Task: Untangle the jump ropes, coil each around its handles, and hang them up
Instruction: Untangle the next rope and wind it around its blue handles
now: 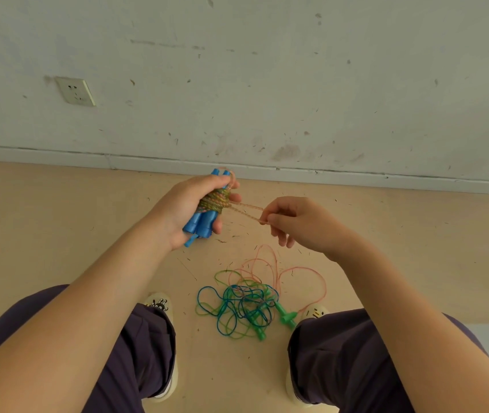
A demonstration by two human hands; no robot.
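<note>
1. The left hand is gripping a pair of smooth blue plastic handles, held side by side and tilted, their ribbed ends poking out above and below the fist.
2. A braided, multicoloured rope is sitting wound in tight, bumpy turns around the middle of those handles.
3. The right hand is pinching a doubled strand of that rope between thumb and forefinger; the strand is running taut across the gap between the hands.
4. Both hands are hovering above the floor, in front of the knees.
5. A loose tangle of thin, glossy cords is lying on the floor between the feet: a blue cord, a green cord and a pale pink cord looping out to the right.
6. Green plastic handles are resting at the tangle's right edge, just beside the right shoe.
7. The beige floor is looking smooth, littered with fine dark fibres, and is lying open to the left of the tangle.
8. A scuffed white wall with a baseboard is closing off the far side; a wall socket is sitting on it at left.
9. Legs in dark purple trousers are flanking the tangle on both sides.
</note>
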